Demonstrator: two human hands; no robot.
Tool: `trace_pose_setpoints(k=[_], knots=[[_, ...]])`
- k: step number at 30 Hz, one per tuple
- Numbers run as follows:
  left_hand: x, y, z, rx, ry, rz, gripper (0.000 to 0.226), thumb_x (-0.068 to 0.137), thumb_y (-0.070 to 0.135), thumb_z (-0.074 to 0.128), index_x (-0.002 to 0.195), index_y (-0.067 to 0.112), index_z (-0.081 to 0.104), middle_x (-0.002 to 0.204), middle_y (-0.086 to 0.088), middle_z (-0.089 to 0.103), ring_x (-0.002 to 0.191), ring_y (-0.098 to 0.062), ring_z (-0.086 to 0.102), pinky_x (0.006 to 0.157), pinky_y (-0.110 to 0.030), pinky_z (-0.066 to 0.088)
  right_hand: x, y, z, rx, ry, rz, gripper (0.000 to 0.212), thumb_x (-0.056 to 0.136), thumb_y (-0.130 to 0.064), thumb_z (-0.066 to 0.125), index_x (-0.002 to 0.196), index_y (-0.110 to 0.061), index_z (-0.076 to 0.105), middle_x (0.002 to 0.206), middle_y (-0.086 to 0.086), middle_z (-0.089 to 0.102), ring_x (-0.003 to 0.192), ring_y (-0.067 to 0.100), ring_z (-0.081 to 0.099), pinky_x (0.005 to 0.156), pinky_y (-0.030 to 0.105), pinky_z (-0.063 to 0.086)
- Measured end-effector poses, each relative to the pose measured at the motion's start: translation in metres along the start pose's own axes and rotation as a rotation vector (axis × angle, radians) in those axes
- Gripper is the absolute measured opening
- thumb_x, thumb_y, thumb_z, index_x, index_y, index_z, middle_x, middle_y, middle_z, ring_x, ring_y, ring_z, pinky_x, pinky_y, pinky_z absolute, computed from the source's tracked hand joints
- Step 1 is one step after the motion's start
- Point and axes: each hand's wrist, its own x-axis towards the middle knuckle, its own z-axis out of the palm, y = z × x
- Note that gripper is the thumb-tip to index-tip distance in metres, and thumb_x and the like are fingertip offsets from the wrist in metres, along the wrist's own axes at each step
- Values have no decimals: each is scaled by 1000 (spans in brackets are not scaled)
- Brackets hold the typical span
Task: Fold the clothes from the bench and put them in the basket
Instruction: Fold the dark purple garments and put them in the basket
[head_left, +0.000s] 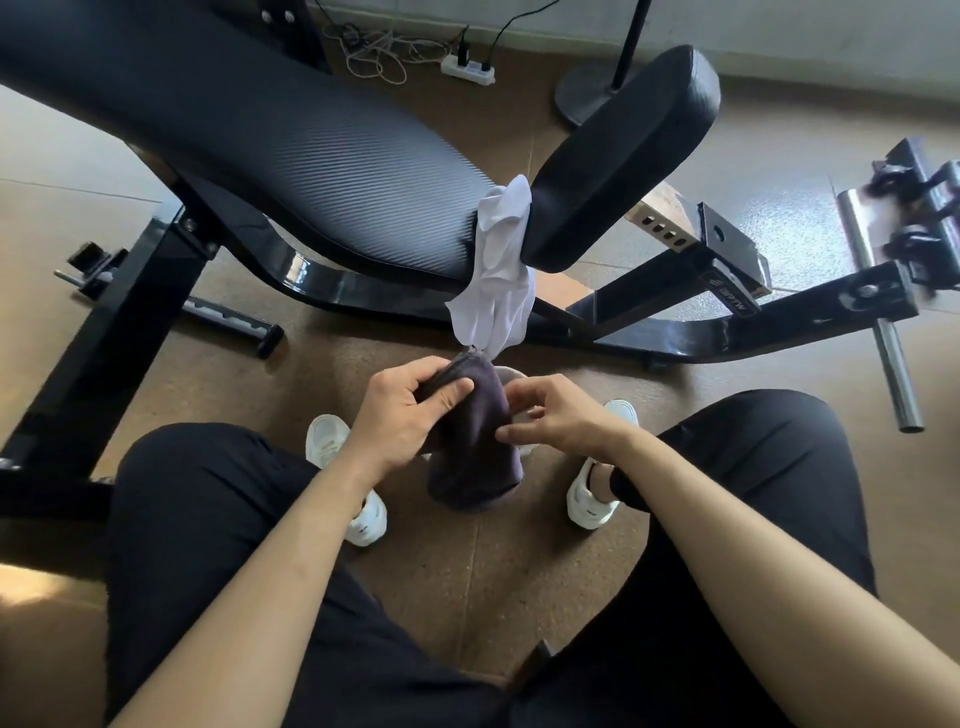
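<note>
— Fingers (415, 375) of my left hand (400, 421) are curled round the top of the dark cloth (475, 462), thumb across it.
— Right?
— My right hand (558, 421) pinches its edge, just beside them. White garment (501, 260) hangs above the fingers, wedged in the bench (311, 156) gap.

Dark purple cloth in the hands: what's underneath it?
Below the dark purple cloth held by the left hand and right hand lies brown floor, between two white shoes. A pale curved edge peeks out; the cloth covers the rest, so I cannot name it.
</note>
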Motion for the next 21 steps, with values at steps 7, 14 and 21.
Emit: trace_pose_setpoints(k=[7, 14, 21], knots=[[-5, -2, -33, -138, 294, -63, 20, 98, 24, 64, 82, 32, 72, 75, 18, 71, 75, 3, 63, 68, -16, 50, 12, 25, 15, -209, -34, 53, 16, 85, -19, 78, 99, -14, 73, 94, 5, 74, 91, 16, 68, 88, 38, 55], [-10, -25, -59, -108, 645, -280, 17, 99, 39, 62, 85, 32, 70, 85, 11, 71, 83, 3, 68, 77, -24, 56, 6, 41, 7, -193, 48, 179, 13, 88, -15, 77, 101, -15, 74, 98, 6, 74, 96, 22, 70, 92, 40, 57], [-15, -47, -62, -183, 804, -533, 20, 100, 34, 62, 91, 18, 69, 89, 6, 69, 101, -17, 68, 77, -25, 53, -8, 45, -3, 153, 266, 219, 8, 84, -8, 79, 87, -12, 74, 86, 7, 74, 80, 17, 69, 78, 33, 59]])
